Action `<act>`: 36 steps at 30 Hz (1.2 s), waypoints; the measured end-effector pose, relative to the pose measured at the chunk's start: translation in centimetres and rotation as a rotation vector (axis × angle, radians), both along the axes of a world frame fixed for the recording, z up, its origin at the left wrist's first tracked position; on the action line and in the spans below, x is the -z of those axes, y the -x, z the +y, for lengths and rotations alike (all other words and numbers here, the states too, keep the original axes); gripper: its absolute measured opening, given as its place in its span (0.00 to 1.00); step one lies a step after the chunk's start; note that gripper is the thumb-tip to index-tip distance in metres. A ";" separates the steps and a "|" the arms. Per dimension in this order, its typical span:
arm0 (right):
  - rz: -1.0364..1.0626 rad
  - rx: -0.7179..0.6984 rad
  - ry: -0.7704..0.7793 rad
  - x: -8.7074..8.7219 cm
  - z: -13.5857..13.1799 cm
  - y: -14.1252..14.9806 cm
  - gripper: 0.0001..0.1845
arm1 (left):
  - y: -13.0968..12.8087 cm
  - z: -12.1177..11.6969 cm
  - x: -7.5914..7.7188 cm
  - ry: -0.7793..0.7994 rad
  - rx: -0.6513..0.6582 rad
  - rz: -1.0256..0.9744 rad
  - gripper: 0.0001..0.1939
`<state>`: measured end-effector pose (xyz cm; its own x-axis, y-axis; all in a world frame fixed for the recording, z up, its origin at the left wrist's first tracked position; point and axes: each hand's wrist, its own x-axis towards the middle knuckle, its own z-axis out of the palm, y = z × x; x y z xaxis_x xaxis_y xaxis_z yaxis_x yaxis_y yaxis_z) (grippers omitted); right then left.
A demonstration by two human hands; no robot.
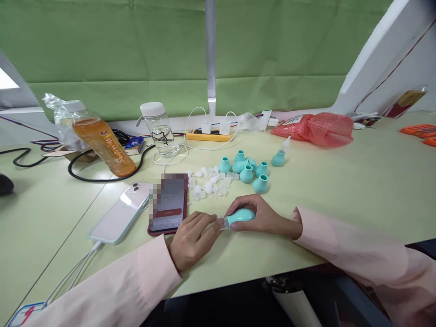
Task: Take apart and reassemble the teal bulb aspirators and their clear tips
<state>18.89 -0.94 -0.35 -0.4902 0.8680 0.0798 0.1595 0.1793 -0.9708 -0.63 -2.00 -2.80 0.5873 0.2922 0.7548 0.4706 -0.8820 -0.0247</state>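
I have both hands in front of me, low over the worktop (316, 190) near its front edge, meeting at one small teal bulb (243, 216). The bulb lies on its side, its rounded end toward the right palm and its neck facing the left hand. The right hand (264, 219) is curled around it, index finger arched over the far side and thumb along the near side, closed firmly enough that the glossy teal body shows between them. The left hand (194, 239) comes in from the other side with its fingers bent and bunched; its thumb and fingertips pinch the clear tip (222, 224) at the bulb's neck. From my angle the fingers cover part of that join, so I cannot tell how far the tip is seated. I also cannot tell whether the bulb touches the surface beneath.

Just beyond the hands I see a scatter of clear and whitish small pieces (208, 182), and next to it a cluster of other teal bulbs (247, 174), most with open necks up. A little apart on the right, one bulb (278, 158) carries a clear pointed tip. The red-cased phone (169, 206) lies just beside the left hand, and further left is a pale phone (117, 217) with a white cable plugged in.
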 end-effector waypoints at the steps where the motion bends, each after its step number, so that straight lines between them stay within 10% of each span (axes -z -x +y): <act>1: 0.013 -0.010 -0.015 0.1 0.1 0.0 0.15 | 0.1 0.1 -0.5 -0.018 0.008 0.021 0.11; 5: 0.071 -0.016 0.000 0.5 0.8 -0.3 0.15 | 1.2 1.6 -3.5 0.055 0.027 0.083 0.18; 9: 0.097 -0.021 0.049 0.7 1.4 -0.5 0.12 | 2.3 4.8 -5.7 0.239 -0.235 0.155 0.12; 16: 0.154 -0.023 0.019 1.1 1.5 -0.5 0.13 | 1.0 8.8 -4.3 0.444 -0.424 0.486 0.15; 25: 0.170 -0.015 0.034 1.2 1.4 -0.4 0.14 | -1.0 7.9 -4.1 0.367 -0.425 0.655 0.09; 31: 0.154 0.097 0.008 0.9 1.2 -0.5 0.13 | -0.4 6.6 -4.3 0.270 -0.229 0.156 0.07; 36: 0.056 0.218 -0.183 0.7 1.1 -0.7 0.13 | -0.3 2.9 -4.3 0.612 -0.099 -0.205 0.07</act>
<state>19.64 0.15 -1.02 -0.2838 0.9211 0.2664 0.1601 0.3195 -0.9340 -0.30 0.90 1.48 0.3974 0.7504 0.5282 0.4925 -0.6601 0.5672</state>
